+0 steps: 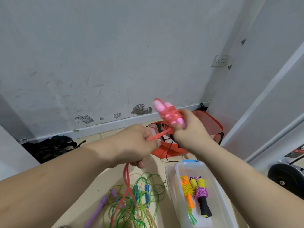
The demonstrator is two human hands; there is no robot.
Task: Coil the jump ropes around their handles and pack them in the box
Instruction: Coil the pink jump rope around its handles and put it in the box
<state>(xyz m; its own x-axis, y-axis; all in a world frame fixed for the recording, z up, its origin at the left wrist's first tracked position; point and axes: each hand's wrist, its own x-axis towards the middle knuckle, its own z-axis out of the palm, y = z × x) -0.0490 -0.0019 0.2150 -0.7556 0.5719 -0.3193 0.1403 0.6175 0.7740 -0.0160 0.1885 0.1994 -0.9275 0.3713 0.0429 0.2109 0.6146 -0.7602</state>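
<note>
Just right of the centre of the frame, the right hand (189,129) holds the pair of pink handles (166,112) side by side and tilted up to the left, its fingers curled round their lower ends. Several turns of the red rope (127,176) already bind the two handles together. To the left and a little lower, the left hand (131,145) has its fingers closed on the same rope. A taut stretch runs from that hand up to the coil, and the rest hangs doubled down to the floor (102,178) at lower centre.

The step in hand looks like winding, with a good length of rope yet to go on. To do it well, the left hand should feed the rope under light, steady tension and lay each turn just beside the last, so the coil stays flat. The right hand's grip should stay low on the handles, clear of the turns.

The slack drops into the tangle of loose green ropes (139,199), so it should be drawn up gently in case it snags. The clear box (171,178) at lower right already holds a yellow rope (187,191) and a pink braided rope (201,193), both coiled, with room beside them.
</note>
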